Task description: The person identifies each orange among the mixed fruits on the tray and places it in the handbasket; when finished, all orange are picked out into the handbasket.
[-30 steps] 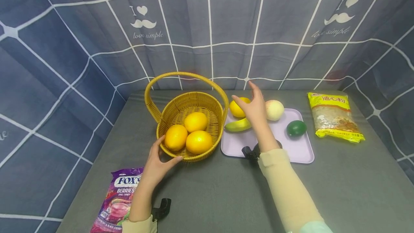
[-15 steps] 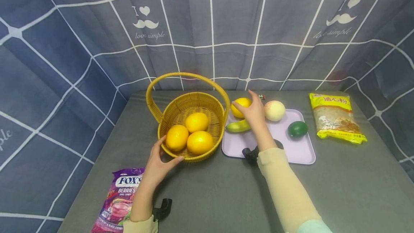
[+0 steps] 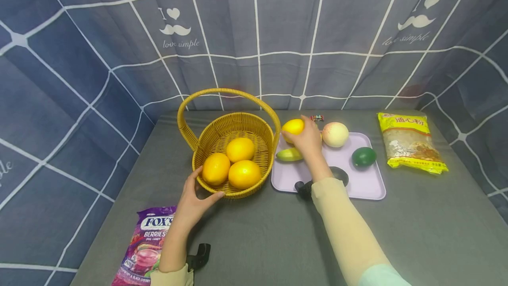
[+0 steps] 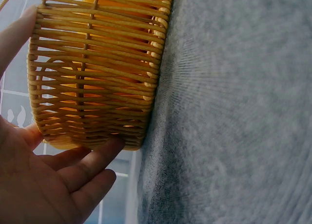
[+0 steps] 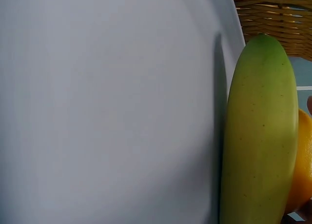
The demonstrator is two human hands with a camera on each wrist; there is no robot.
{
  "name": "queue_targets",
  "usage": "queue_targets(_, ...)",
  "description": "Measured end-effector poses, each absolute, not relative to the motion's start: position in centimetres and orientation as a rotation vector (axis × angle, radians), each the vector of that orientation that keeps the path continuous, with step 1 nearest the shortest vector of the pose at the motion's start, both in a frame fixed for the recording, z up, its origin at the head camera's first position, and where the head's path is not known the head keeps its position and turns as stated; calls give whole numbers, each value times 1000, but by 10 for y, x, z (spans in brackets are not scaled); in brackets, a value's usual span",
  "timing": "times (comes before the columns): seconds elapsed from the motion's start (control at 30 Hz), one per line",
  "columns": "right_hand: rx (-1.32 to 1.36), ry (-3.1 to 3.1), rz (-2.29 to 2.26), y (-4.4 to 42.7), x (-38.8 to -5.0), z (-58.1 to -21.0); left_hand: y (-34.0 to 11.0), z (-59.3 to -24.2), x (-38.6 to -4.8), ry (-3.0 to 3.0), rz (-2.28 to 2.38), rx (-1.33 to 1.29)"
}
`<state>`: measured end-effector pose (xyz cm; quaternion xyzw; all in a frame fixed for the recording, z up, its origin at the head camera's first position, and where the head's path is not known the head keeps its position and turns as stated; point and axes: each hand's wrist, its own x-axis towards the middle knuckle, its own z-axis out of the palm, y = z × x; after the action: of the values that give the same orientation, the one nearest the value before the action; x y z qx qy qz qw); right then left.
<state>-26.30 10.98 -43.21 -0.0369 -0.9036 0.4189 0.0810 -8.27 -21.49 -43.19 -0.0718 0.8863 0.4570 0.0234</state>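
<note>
My left hand [image 3: 194, 206] rests against the front left of a yellow wicker basket [image 3: 254, 120], thumb and fingers spread along its rim. In the left wrist view, fingers [image 4: 92, 168] lie fairly straight against the woven side. Three oranges [image 3: 244, 174] sit in the basket. My right hand [image 3: 308, 141] holds another orange [image 3: 293, 128] at the back left of a lilac tray [image 3: 287, 184], thumb and fingers on opposite sides. A green-yellow banana [image 3: 289, 154] lies before that orange, partly hidden by the hand; the right wrist view shows the banana [image 5: 261, 131] close up.
A peach [image 3: 335, 134] and a green avocado-like fruit [image 3: 364, 157] are on the tray. Behind it lies a small wrapped sweet [image 3: 317, 118]. A yellow food packet [image 3: 411, 142] is at right, a purple candy bag [image 3: 144, 246] at front left. A tiled-pattern curtain [image 3: 285, 34] closes the back.
My right hand has come down, and its thumb and fingers have closed in around the orange on the tray. The left hand stays at the basket.
</note>
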Motion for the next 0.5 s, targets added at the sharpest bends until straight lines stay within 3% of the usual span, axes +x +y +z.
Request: queue_targets(0.5,-92,-2758,1101,106,-264,-436,-215,-432,-83,2748,1429,-204)
